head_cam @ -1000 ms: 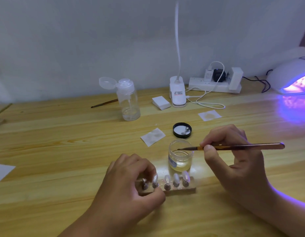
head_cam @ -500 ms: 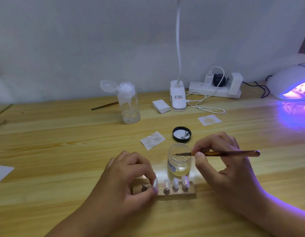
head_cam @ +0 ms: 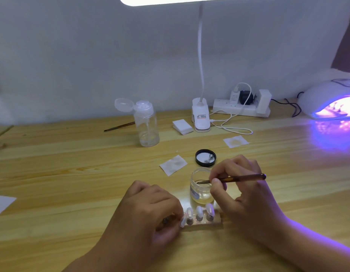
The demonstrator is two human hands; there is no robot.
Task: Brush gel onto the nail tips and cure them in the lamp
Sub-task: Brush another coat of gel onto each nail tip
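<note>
A small holder block [head_cam: 213,225] lies on the wooden table [head_cam: 72,173] near me, with several clear nail tips [head_cam: 199,212] standing on pegs. My left hand [head_cam: 150,211] pinches one nail tip [head_cam: 183,221] at the block's left end. My right hand [head_cam: 243,195] grips a brown brush [head_cam: 241,178], and its bristle end dips into the open clear gel jar [head_cam: 200,190] just behind the block. The curing lamp [head_cam: 331,103] glows purple at the far right.
The jar's black lid [head_cam: 205,158] lies behind the jar, between two used wipes [head_cam: 173,164]. Further back stand a pump bottle [head_cam: 146,124], a second brush [head_cam: 119,127], a pad stack [head_cam: 182,126], a desk lamp base [head_cam: 200,118] and a power strip [head_cam: 241,109].
My right hand has moved the brush left and down, so its tip now dips into the jar. My left hand has shifted on the block and now pinches a nail tip.
</note>
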